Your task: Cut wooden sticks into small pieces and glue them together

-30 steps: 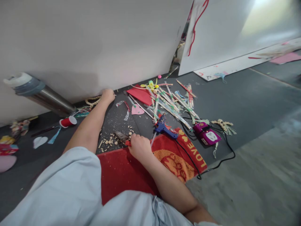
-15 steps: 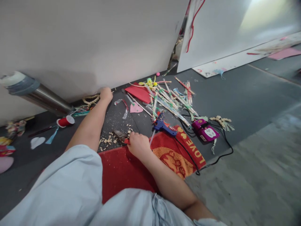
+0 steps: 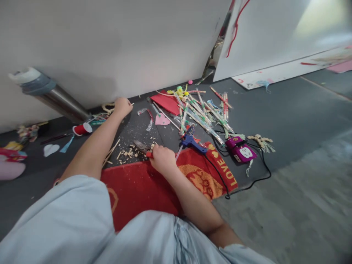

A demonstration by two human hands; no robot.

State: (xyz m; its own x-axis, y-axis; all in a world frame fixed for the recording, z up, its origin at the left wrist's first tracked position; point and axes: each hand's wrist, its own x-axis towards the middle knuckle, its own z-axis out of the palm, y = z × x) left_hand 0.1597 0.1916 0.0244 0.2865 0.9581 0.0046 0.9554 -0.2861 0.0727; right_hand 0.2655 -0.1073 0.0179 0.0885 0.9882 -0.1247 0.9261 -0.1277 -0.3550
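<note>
Head view: your right hand [image 3: 164,160] is wrapped around the red-handled pliers [image 3: 141,146], whose metal nose reaches over pale wooden chips [image 3: 127,153] just beyond the red towel [image 3: 137,198]. Your left hand [image 3: 123,107], near the foot of the white panel [image 3: 96,47], pinches a thin pale stick [image 3: 132,104], and the blue glue gun [image 3: 191,142] lies near your right hand.

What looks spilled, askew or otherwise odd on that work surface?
Small wooden bits lie scattered beside the pliers in the right hand, near the red towel; they look like loose debris. The black cord of the blue glue gun also loops past the edge of the dark surface, where it could snag.
</note>
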